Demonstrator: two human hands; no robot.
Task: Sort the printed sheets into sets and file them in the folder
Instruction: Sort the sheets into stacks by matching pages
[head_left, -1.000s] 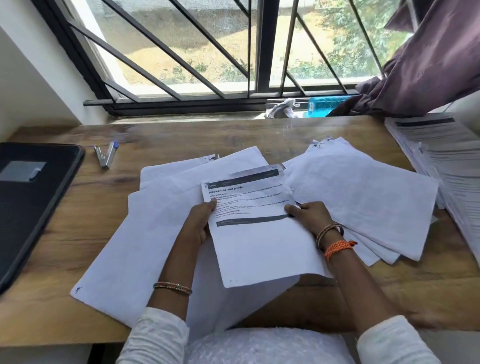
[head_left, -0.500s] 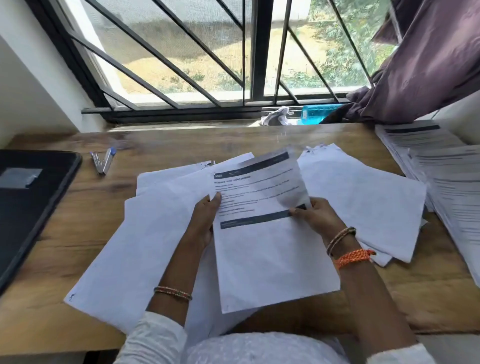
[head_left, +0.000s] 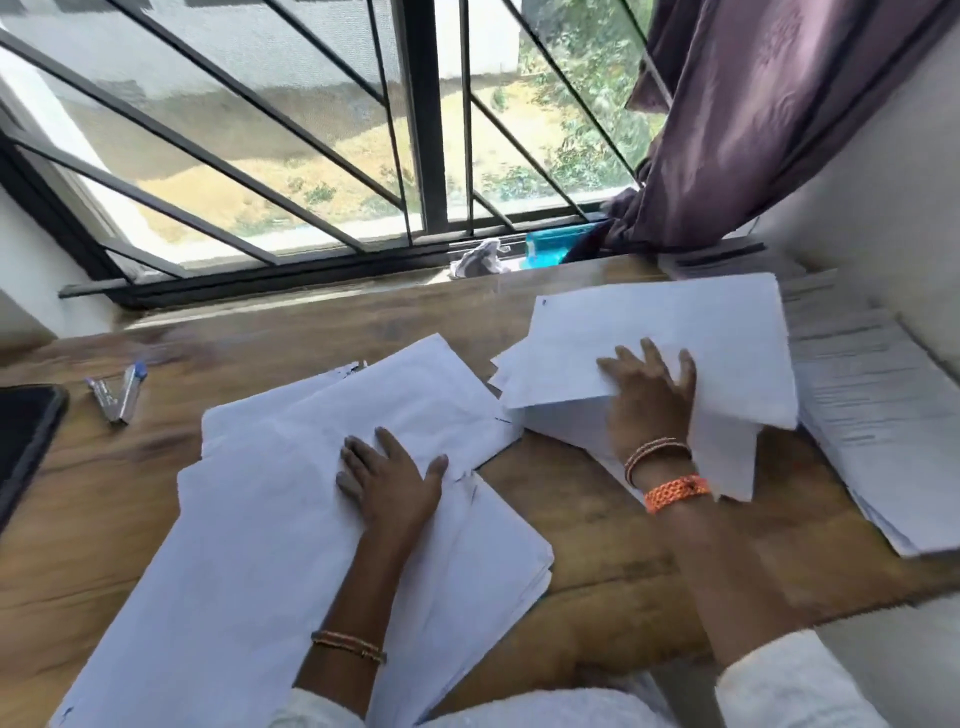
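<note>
Two piles of sheets, one under each hand

Left hand (head_left: 389, 480) rests flat, fingers relaxed, on the near pile (head_left: 270, 545); right hand (head_left: 649, 400) presses the far-right pile (head_left: 675, 338), one sheet's edge over its fingers. Best square edges before lifting; folder (head_left: 23, 441) lies far left.
</note>
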